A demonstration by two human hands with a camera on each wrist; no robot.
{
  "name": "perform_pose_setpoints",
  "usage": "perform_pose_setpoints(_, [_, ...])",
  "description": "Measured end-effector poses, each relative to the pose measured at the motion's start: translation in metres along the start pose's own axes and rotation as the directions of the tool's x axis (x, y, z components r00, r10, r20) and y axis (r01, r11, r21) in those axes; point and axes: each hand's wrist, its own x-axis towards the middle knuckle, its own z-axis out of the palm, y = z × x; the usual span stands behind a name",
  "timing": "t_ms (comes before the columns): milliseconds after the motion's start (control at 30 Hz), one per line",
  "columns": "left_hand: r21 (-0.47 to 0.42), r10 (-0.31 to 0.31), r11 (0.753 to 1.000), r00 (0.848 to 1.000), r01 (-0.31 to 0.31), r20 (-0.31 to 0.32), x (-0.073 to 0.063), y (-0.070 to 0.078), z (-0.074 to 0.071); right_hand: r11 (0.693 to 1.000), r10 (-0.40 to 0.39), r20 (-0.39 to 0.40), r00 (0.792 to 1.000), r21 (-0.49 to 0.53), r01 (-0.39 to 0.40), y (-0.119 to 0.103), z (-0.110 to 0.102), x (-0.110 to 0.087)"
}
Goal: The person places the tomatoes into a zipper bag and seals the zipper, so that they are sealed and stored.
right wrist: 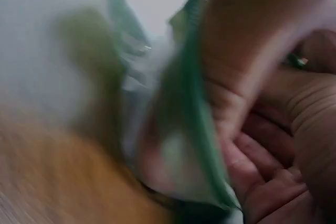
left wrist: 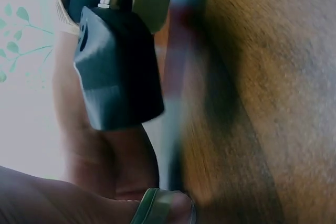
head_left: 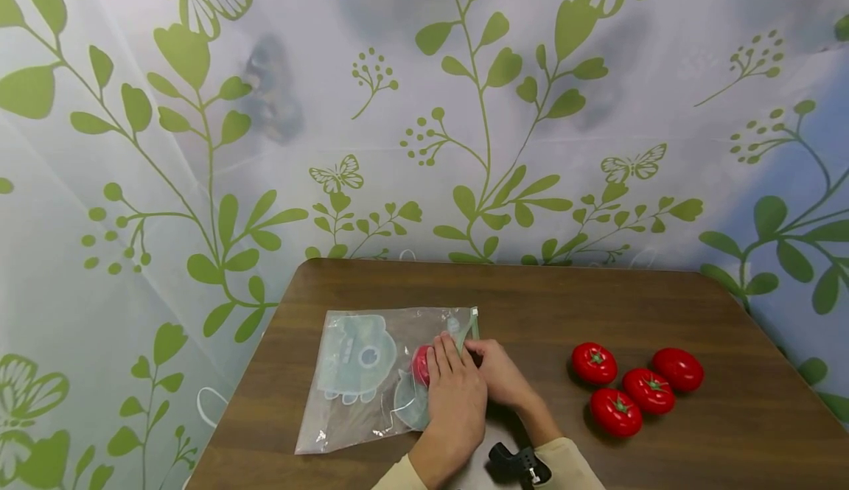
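A clear zip bag (head_left: 309, 422) with a pale blue cartoon print lies flat on the table, its green-edged mouth on the right. One red tomato (head_left: 421, 366) shows inside, partly covered by my left hand (head_left: 458, 396). That hand lies across the mouth end, fingers pointing away; in the left wrist view its thumb (left wrist: 181, 205) holds the bag's green strip (left wrist: 145, 206). Beside it, my right hand (head_left: 502, 374) grips the mouth edge with bent fingers. Close up in the right wrist view, the green rim (right wrist: 197, 103) stands against the fingers, blurred.
Several red tomatoes (head_left: 650, 391) with green stems sit grouped on the right of the brown wooden table (head_left: 530, 298). A patterned curtain (head_left: 424, 121) hangs behind the table's far edge. A black camera mount (head_left: 511, 463) is strapped to my right wrist.
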Motion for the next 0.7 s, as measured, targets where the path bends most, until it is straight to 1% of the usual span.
perform_pose_setpoints(67, [-0.011,0.002,1.0,1.0,-0.001,0.032,0.0,-0.001,-0.002,1.0,0.019,0.015,1.0,-0.02,-0.019,-0.003,-0.007,-0.002])
perform_pose_setpoints(100, [-0.011,0.005,1.0,0.998,-0.004,0.063,0.0,-0.002,-0.006,0.999,0.028,0.024,0.999,-0.031,-0.028,-0.005,-0.011,-0.004])
perform_pose_setpoints(233, [-0.017,0.007,1.0,0.995,-0.005,0.101,0.001,-0.005,-0.007,0.997,0.053,0.058,0.997,-0.052,-0.05,-0.013,-0.033,-0.012])
perform_pose_setpoints(400, [0.0,-0.004,1.0,0.995,0.004,0.101,0.001,-0.007,-0.009,0.991,0.087,0.068,0.994,-0.11,-0.079,-0.031,-0.062,-0.027])
perform_pose_setpoints(533, [0.011,-0.012,1.0,0.995,0.011,0.097,0.001,-0.008,-0.011,0.984,0.113,0.051,0.992,-0.147,-0.104,-0.044,-0.079,-0.041])
perform_pose_setpoints(700, [0.018,-0.014,1.0,0.996,0.013,0.093,0.0,-0.009,-0.012,0.978,0.124,0.022,0.992,-0.172,-0.118,-0.058,-0.1,-0.057])
